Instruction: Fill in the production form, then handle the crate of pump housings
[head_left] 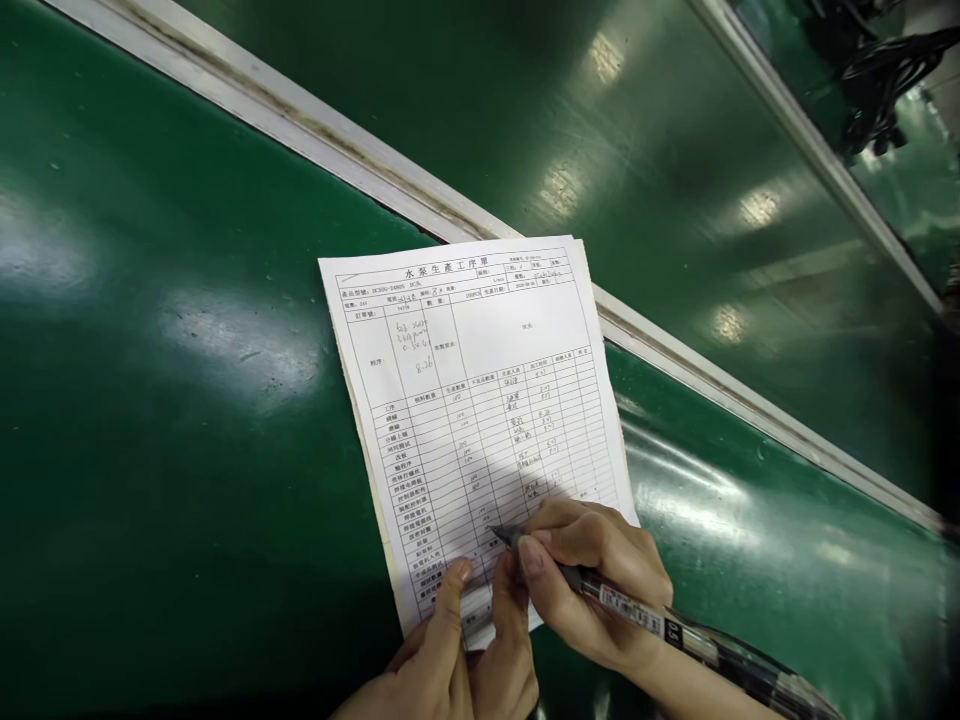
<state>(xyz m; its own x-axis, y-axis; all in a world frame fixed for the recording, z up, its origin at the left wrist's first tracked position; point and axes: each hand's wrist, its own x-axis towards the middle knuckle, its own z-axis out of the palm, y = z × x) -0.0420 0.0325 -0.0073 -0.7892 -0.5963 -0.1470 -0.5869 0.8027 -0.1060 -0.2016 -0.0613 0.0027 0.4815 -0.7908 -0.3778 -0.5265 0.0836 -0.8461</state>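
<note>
A printed form point(487, 400) lies at a slant on a green tabletop point(187, 450), its upper right part crossing a pale metal strip point(300, 125), as a person holds a pen point(660, 625) over its lower rows. The right hand point(607, 570), at the form's lower right, has its grip clamped on the pen, fingers gathered close behind the tip, a hold that seems chosen for control within the narrow ruled cells. The tip points into a column of handwritten figures point(465, 450); whether it touches the paper is too fine to tell. At the form's bottom edge, the left hand point(435, 670) sets its thumb and a finger apart on the page, apparently to steady it beside the pen; whether that grip also pinches from below cannot be told. A paler border point(386, 535) along the form's left side suggests another sheet beneath, perhaps as backing. The slant likely brings the lines round to suit the writing arm. Black cables point(877, 85) lie well beyond the form's upper right corner.
</note>
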